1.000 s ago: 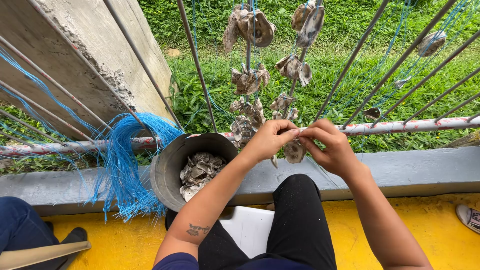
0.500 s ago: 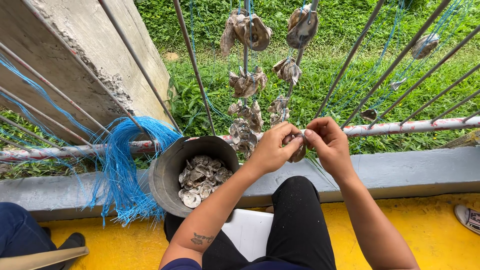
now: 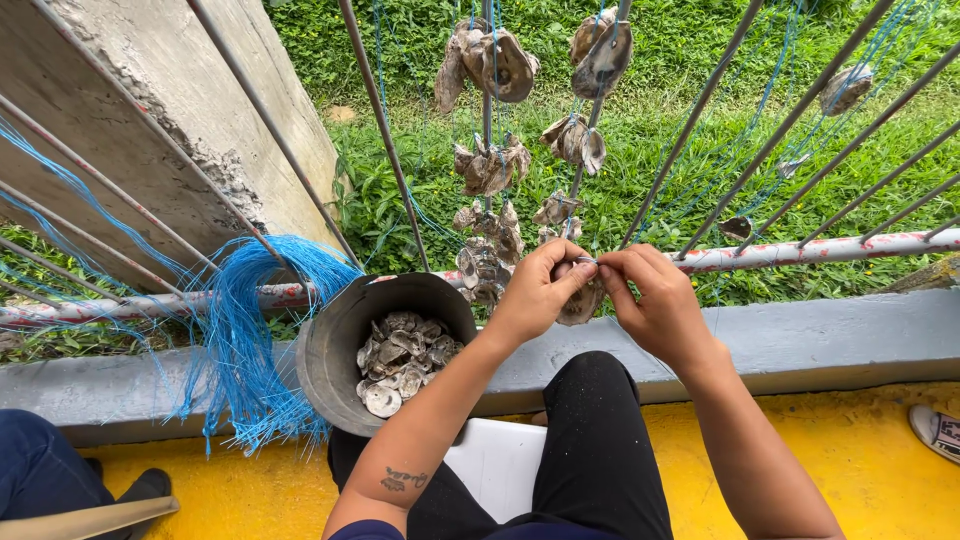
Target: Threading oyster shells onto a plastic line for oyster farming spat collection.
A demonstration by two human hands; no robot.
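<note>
- Left hand [image 3: 535,290] and right hand [image 3: 655,300] meet fingertip to fingertip, pinching a rough grey shell [image 3: 582,303] between them at the rail [image 3: 800,250].
- The shell hangs flat, long axis downward.
- Strings of ragged shells [image 3: 490,170] dangle beyond on blue cord.
- A round metal bucket [image 3: 335,345] of shells tilts left of the left forearm, beside frayed blue twine [image 3: 250,330].

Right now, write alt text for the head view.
Two bare hands, left hand and right hand, meet at a shell by a horizontal rail. More strung shells hang on blue line above grass; a bucket of shells and blue twine bundle sit left.
</note>
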